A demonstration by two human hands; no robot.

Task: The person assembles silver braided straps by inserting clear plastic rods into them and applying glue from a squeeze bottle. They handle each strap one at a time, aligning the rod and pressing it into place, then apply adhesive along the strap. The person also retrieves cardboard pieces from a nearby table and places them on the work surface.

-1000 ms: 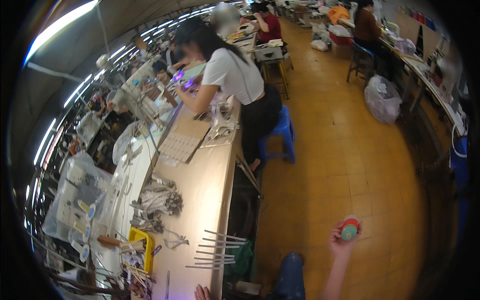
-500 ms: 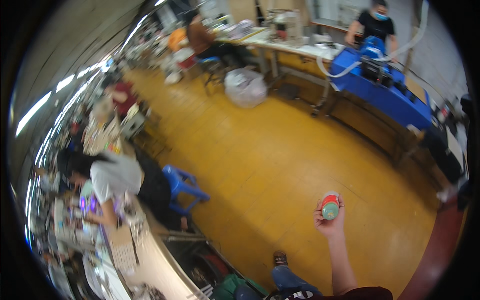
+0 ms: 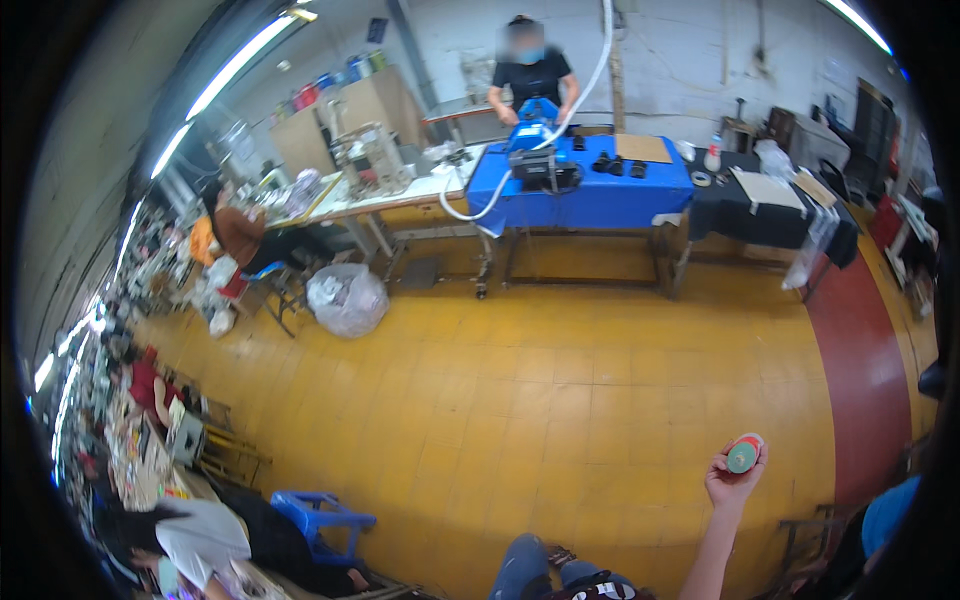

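My right hand (image 3: 733, 484) is raised over the tiled floor at the lower right. Its fingers are wrapped round a small cylinder (image 3: 741, 458) with a green round end, a red side and a pale rim. The green end faces up toward me; I cannot make out its exact kind. Nothing else touches this hand. My left hand is not in view. My legs in blue jeans (image 3: 524, 567) show at the lower edge.
Ahead, a person (image 3: 532, 80) stands behind a blue-covered table (image 3: 600, 205) bearing a blue machine (image 3: 534, 128). A black-covered table (image 3: 735, 220) is to its right. Left are a plastic bag (image 3: 347, 300), a blue stool (image 3: 315, 520) and seated workers. A red strip (image 3: 860, 370) crosses the yellow floor.
My view has swung to the right and up, bringing the blue table to the middle. My right hand, still holding the cylinder, now appears lower and farther right.
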